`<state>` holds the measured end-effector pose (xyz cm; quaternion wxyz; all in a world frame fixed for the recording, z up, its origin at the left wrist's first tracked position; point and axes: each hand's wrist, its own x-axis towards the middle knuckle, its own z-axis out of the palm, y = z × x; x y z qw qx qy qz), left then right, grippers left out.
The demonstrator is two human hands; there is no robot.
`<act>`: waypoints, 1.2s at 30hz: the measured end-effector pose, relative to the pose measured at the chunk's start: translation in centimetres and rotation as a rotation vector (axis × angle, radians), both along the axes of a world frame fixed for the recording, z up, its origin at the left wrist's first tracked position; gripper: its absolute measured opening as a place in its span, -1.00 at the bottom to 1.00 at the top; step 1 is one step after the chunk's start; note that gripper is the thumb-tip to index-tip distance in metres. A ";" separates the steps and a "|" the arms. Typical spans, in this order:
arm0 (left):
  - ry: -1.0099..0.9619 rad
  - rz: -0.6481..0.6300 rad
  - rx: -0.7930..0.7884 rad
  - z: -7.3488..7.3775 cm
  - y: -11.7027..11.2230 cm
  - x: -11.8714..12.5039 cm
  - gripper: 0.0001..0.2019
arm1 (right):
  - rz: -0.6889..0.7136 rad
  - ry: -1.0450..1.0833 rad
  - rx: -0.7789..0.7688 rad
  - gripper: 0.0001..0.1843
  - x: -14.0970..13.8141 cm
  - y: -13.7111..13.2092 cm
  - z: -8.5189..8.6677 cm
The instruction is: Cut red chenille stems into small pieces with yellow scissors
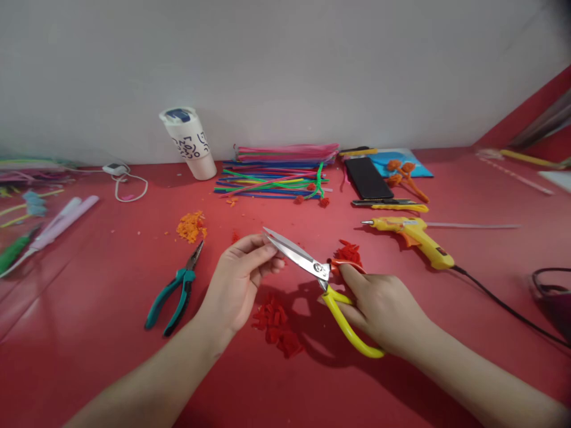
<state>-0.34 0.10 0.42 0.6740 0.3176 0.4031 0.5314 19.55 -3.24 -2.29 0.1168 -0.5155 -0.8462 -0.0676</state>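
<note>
My right hand (379, 306) grips a pair of scissors (301, 257) with one red and one yellow handle, blades pointing up and left. The blade tips reach the fingers of my left hand (245, 273). Thumb and forefinger of that hand are pinched together; whatever sits between them is too small or hidden to name. Below, on the red table (276, 398), lies a loose pile of small red pieces (276, 324). A second heap of red bits (349, 252) shows behind the scissors' red handle. Orange bits (191, 226) are heaped to the left, beyond teal-handled pliers (173, 297).
Bundles of coloured pipe cleaners (272, 178) lie along the wall beside a white tumbler (191, 142). To the right are a yellow glue gun (413, 235) with a black cord, a black phone (369, 178), a yellow cutter (397, 206) and orange pipe-cleaner flowers (404, 172).
</note>
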 end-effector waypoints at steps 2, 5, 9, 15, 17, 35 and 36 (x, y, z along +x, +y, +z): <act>0.010 0.001 0.010 0.0 0.0 0.0 -0.97 | -0.005 -0.003 -0.011 -0.55 0.0 -0.1 0.0; 0.021 0.003 0.028 0.1 0.0 -0.1 -0.96 | -0.022 -0.003 -0.040 -0.52 0.0 -0.2 0.1; 0.027 0.002 0.043 0.2 0.1 -0.1 -0.97 | -0.060 0.025 -0.081 -0.51 0.0 -0.1 0.2; 0.041 -0.034 0.004 0.0 -0.1 0.0 -0.98 | -0.170 0.226 -0.308 -0.64 -0.3 0.2 1.4; 0.055 -0.109 -0.029 -0.2 -0.3 0.3 -0.96 | -0.171 0.343 -0.395 -0.67 -0.5 0.3 1.8; 0.287 -0.525 -0.066 -0.6 -2.0 2.5 -0.90 | -0.211 1.076 -0.784 -0.84 -1.9 -0.5 2.4; 0.327 -0.497 -0.041 -0.6 -2.1 2.6 -0.90 | -0.211 1.050 -0.752 -0.85 -1.9 -0.5 2.2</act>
